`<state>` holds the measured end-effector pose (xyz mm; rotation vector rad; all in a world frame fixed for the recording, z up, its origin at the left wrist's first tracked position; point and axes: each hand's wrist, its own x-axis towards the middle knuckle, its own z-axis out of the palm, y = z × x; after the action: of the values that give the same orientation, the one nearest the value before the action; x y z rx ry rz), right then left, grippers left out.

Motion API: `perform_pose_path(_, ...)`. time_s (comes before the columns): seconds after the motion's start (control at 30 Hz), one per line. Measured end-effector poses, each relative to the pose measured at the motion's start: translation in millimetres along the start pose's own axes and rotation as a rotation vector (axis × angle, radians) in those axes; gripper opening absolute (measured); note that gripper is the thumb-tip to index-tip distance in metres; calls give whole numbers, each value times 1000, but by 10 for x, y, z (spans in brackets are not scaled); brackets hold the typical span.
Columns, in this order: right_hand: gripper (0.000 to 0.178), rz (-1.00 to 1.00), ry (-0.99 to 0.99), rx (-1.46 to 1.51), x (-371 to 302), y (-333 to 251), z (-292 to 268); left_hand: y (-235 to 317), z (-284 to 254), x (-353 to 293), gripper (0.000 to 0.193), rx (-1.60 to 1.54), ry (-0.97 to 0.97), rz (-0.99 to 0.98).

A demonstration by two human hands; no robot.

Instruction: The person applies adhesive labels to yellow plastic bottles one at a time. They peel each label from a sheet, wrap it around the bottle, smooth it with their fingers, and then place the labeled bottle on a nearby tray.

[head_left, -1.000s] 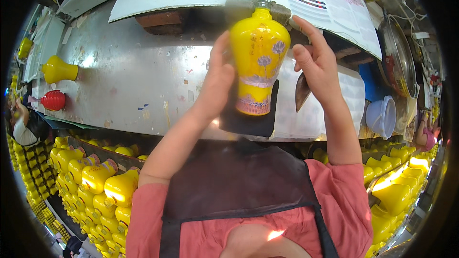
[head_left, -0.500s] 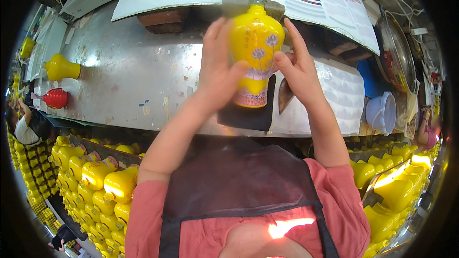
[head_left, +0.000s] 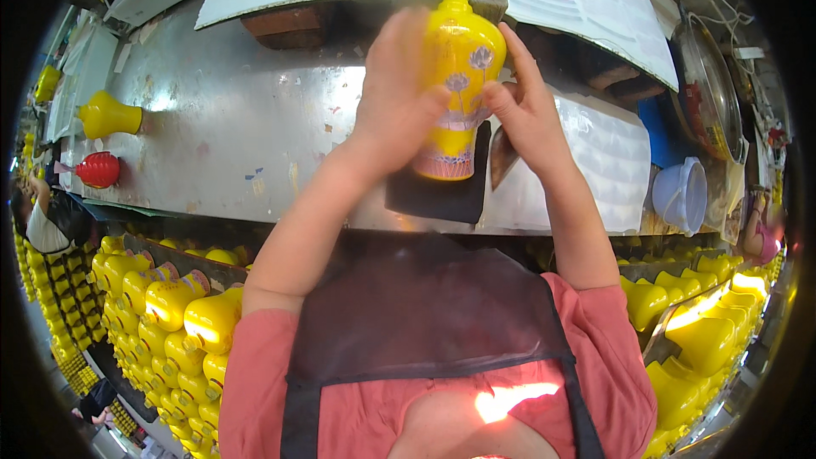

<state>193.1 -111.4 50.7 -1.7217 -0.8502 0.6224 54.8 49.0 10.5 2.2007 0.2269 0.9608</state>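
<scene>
A glossy yellow vase [head_left: 463, 42] with purple lotus flowers and a patterned band at its base lies between my hands, neck pointing away from me. Its neck end meets a grey block [head_left: 489, 5], and its base is over a black pad [head_left: 433, 200]. My left hand [head_left: 398, 93] is closed around the vase's left side, thumb across the front; its fingers are smeared by motion. Along the other side, my right hand [head_left: 529, 106] grips with the thumb on the front and the fingers reaching up the shoulder. The surfaces under both palms are hidden.
White sheets [head_left: 586, 161] lie on the metal table [head_left: 212, 144] at right, near a pale bucket [head_left: 680, 195]. Another yellow vase [head_left: 110, 115] and a red ribbed object [head_left: 98, 170] stand at left. Rows of yellow vases [head_left: 166, 302] flank me. Other people are at the edges.
My left hand has slid inward and slightly up over the vase, covering more of its left side. The right hand keeps its grip, and the vase has shifted only slightly.
</scene>
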Motion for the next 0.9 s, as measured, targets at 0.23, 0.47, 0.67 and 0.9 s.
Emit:
perform_pose_path(0.23,101,-44,-40,-34,-139,91,45,-76,41,-278,84,-354,-60,-254)
perform_pose_path(0.47,91,64,-111,148,-161,146,-10,-35,27,-299,82,-594,-72,-308)
perform_pose_path(0.67,90,58,-79,40,-185,193,73,92,16,-276,93,-724,-72,-386)
perform_pose_path(0.9,92,20,-56,69,-196,191,94,97,48,-274,95,-786,-56,-433)
